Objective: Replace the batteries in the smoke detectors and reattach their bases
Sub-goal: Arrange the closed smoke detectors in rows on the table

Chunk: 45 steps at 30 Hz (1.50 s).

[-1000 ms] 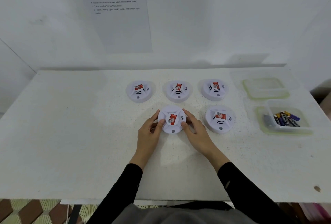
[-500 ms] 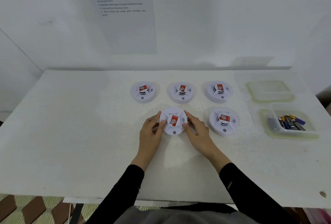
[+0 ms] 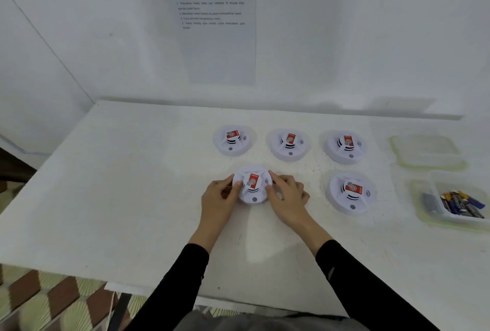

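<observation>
My left hand (image 3: 220, 199) and right hand (image 3: 287, 194) pinch the near smoke detector (image 3: 252, 184) by its rim from opposite sides on the table (image 3: 132, 198); it sits squarely between them, equally close, ready for twisting.

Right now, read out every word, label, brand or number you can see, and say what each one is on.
Paper sheet on the wall: heading and numbered lines, too blurred to read.
Red stickers on the five smoke detectors: a white round logo, wording too small to read.
Batteries in the plastic tub: print too small to read.
So no text can be quoted.
</observation>
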Tool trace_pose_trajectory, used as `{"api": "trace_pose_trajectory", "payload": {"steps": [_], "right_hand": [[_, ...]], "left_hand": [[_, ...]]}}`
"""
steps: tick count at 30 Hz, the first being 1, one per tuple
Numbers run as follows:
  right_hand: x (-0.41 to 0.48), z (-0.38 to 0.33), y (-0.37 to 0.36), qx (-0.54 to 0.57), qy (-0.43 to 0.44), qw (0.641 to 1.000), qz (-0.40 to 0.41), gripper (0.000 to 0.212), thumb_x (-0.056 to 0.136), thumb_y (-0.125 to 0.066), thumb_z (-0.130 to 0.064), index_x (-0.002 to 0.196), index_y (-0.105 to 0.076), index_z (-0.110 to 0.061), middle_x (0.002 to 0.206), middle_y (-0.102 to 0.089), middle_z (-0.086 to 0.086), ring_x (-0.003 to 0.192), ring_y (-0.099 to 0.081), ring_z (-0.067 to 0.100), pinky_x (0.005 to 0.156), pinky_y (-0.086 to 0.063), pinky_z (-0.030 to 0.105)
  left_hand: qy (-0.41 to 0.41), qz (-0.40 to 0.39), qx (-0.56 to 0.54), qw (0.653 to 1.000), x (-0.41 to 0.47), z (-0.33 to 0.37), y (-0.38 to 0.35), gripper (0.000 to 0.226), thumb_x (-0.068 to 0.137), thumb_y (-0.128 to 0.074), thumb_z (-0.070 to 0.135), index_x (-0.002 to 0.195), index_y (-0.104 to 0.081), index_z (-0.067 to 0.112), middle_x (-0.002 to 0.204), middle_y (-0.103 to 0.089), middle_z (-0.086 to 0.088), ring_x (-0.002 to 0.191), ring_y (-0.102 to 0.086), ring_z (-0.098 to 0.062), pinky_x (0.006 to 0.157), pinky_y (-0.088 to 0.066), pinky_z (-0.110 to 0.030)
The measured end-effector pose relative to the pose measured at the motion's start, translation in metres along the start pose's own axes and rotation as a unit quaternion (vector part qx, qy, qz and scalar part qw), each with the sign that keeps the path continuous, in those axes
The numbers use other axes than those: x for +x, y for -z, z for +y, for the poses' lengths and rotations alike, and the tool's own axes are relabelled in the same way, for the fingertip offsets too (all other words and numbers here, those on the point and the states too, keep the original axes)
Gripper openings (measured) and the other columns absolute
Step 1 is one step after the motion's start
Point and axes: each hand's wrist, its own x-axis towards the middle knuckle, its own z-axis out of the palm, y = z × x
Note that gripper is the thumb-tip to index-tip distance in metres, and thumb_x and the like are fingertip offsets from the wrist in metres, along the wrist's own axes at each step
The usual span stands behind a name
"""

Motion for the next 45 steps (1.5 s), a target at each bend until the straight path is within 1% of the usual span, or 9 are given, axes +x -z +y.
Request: {"api": "trace_pose_trajectory", "payload": {"steps": [6,10,18,23,26,29,32,35,45], "right_hand": [[-0.002,0.0,0.003,0.01,0.017,1.0,-0.004,0.044,0.101,-0.041,-0.038,0.144,-0.041,-0.029,0.134,-0.042,-0.003,0.126,-0.03,0.019,0.103,-0.015,0.031],[-0.023,0.009,0.023,0.159,0.099,0.982,0.041,0.039,0.101,-0.045,-0.022,0.139,-0.045,-0.028,0.121,-0.052,-0.008,0.11,-0.047,0.008,0.098,-0.037,0.022],[-0.051,0.074,0.105,0.234,0.05,0.94,0.242,0.041,0.09,-0.044,0.007,0.109,-0.062,-0.024,0.108,-0.064,-0.001,0.098,-0.06,0.006,0.077,-0.045,0.012],[-0.046,0.111,0.133,0.153,-0.137,0.969,0.14,0.047,0.092,-0.051,-0.011,0.136,-0.045,-0.026,0.132,-0.045,0.0,0.123,-0.041,0.022,0.106,-0.032,0.033],[-0.046,0.114,0.138,0.033,-0.18,0.982,0.054,0.061,0.086,-0.051,-0.037,0.144,-0.035,-0.03,0.141,-0.032,-0.001,0.131,-0.027,0.025,0.11,-0.017,0.039],[-0.042,0.117,0.141,0.079,-0.123,0.989,0.029,0.071,0.077,-0.055,-0.042,0.144,-0.035,-0.034,0.137,-0.034,-0.004,0.128,-0.031,0.02,0.11,-0.022,0.034],[-0.038,0.121,0.144,0.258,-0.004,0.966,0.014,0.056,0.086,-0.067,-0.011,0.135,-0.047,-0.03,0.127,-0.054,-0.005,0.117,-0.053,0.006,0.101,-0.046,0.026],[-0.032,0.124,0.146,0.29,0.023,0.957,0.017,0.053,0.085,-0.071,-0.009,0.127,-0.047,-0.033,0.122,-0.059,-0.007,0.107,-0.062,0.01,0.087,-0.053,0.021],[-0.022,0.134,0.147,0.286,0.058,0.957,-0.013,0.066,0.082,-0.076,-0.014,0.136,-0.043,-0.032,0.126,-0.056,-0.012,0.102,-0.059,-0.003,0.079,-0.047,0.011]], "left_hand": [[0.012,0.012,0.017,1.0,0.003,0.008,0.005,0.032,0.096,-0.062,0.035,0.124,-0.067,0.021,0.116,-0.06,-0.001,0.085,-0.056,0.004,0.084,-0.046,-0.013],[-0.029,0.059,-0.021,0.998,0.004,0.037,-0.001,0.027,0.1,-0.056,0.023,0.124,-0.066,0.014,0.117,-0.057,-0.002,0.085,-0.057,0.004,0.069,-0.04,0.001],[-0.101,-0.17,-0.04,0.98,-0.024,0.1,-0.108,0.025,0.1,-0.056,0.026,0.123,-0.064,0.02,0.12,-0.061,0.003,0.092,-0.059,0.005,0.075,-0.042,-0.003],[-0.055,-0.181,0.079,0.979,-0.019,0.107,-0.153,0.039,0.107,-0.035,0.029,0.142,-0.047,0.014,0.137,-0.048,-0.003,0.127,-0.041,-0.021,0.105,-0.025,-0.026],[-0.059,-0.212,0.145,0.965,-0.019,0.103,-0.173,0.035,0.107,-0.03,0.028,0.124,-0.06,0.018,0.127,-0.058,-0.005,0.126,-0.034,-0.022,0.097,-0.019,-0.028],[-0.052,-0.181,0.047,0.981,-0.025,0.102,-0.178,0.029,0.106,-0.041,0.03,0.115,-0.065,0.017,0.117,-0.055,-0.001,0.118,-0.044,-0.02,0.1,-0.03,-0.027],[-0.06,-0.135,-0.083,0.985,-0.03,0.098,-0.173,0.022,0.102,-0.052,0.028,0.118,-0.064,0.017,0.11,-0.067,0.003,0.099,-0.064,-0.007,0.087,-0.054,-0.028],[-0.023,-0.124,-0.132,0.983,-0.036,0.093,-0.165,0.032,0.1,-0.057,0.028,0.132,-0.06,0.021,0.124,-0.066,0.012,0.107,-0.06,0.01,0.086,-0.047,-0.007],[-0.04,-0.072,-0.12,0.989,-0.042,0.089,-0.172,0.036,0.1,-0.057,0.032,0.135,-0.061,0.025,0.126,-0.066,0.017,0.111,-0.058,0.012,0.087,-0.044,-0.005]]}}
